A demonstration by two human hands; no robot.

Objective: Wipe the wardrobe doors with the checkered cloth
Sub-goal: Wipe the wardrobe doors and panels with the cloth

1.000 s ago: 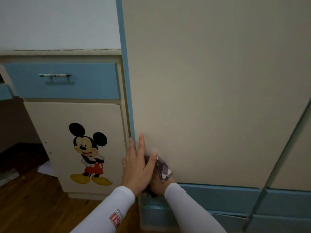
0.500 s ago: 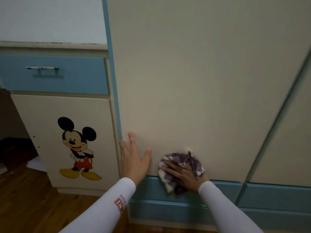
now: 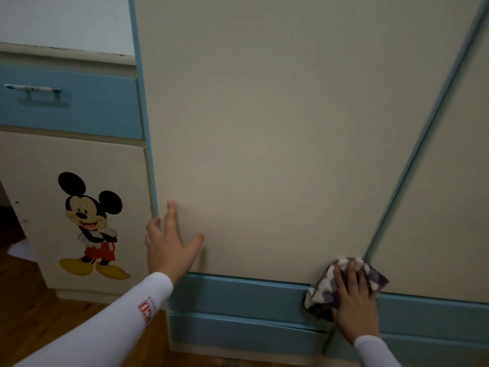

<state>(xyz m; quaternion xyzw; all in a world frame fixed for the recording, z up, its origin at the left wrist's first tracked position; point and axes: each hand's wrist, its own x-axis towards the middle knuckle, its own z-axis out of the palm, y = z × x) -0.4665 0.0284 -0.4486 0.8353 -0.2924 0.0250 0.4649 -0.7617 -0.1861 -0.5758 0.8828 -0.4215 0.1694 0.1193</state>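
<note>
Right hand (image 3: pixel 353 300), palm flat pinning checkered cloth (image 3: pixel 324 287), is sweeping rightward to the wardrobe door (image 3: pixel 264 128) bottom corner; left hand (image 3: pixel 169 247), splayed and empty, is bracing; lower edge nearly done.

Left hand (image 3: pixel 172 247) sits flat on the wardrobe door (image 3: pixel 264 128) down at 7 o'clock, right by its left edge. Right hand (image 3: pixel 353 300) presses the checkered cloth (image 3: pixel 325 284) at 5 o'clock, on the door's bottom edge where it meets the baseboard (image 3: pixel 238 295) below. Second door (image 3: pixel 449 181) is off at 3 o'clock. Low cabinet (image 3: pixel 39 181) stands at 9 o'clock, drawer (image 3: pixel 79 107) above its sticker (image 3: pixel 90 226), floor (image 3: pixel 39 313) beneath.
</note>
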